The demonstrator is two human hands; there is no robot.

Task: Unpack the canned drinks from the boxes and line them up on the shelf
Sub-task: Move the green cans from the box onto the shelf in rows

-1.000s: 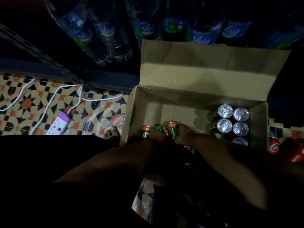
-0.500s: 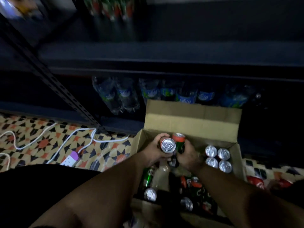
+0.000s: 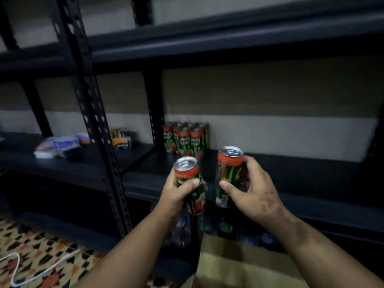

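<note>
At the centre of the head view, both hands are raised in front of a dark metal shelf (image 3: 291, 175), each gripping one green-and-red drink can. Toward 9 o'clock of that pair, the left hand (image 3: 178, 194) wraps its fingers (image 3: 188, 183) round the left can (image 3: 188, 179), which tilts with its silver top leaning toward 11 o'clock. Toward 3 o'clock, the right hand (image 3: 255, 194) holds the right can (image 3: 227, 175) nearly upright, thumb across the front and the other fingers curled behind it. The two cans sit near each other but apart. Up at 12 o'clock from the hands, a cluster of matching cans (image 3: 186, 140) already stands on the shelf board against the back wall, beside a perforated upright post (image 3: 153, 113). Farther out at 9 o'clock, on the neighbouring shelf bay, lie blurred packets (image 3: 58, 145) and a small dark box (image 3: 122, 138). Down at 6 o'clock, the flap of the cardboard box (image 3: 239, 265) shows between the forearms, with plastic bottles (image 3: 182, 231) dimly visible on the lowest shelf behind it. At 8 o'clock, a white cable (image 3: 41, 269) lies on the patterned floor tiles (image 3: 41, 244).
</note>
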